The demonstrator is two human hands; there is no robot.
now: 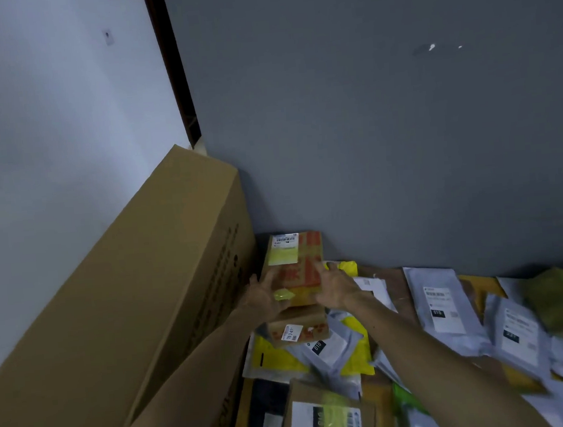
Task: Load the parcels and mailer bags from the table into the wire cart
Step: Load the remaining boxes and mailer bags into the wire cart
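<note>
Back-left on the desk (394,273), left grip (266,297) and right grip (336,290) clasp a stiff, likely light parcel (294,266) by its sides

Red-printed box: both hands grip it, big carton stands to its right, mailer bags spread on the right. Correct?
Not quite. The head view shows the big carton on the left of the red-printed box, not on its right. The rest holds: the left hand and right hand both grip the box, and mailer bags lie spread on the right.
</note>
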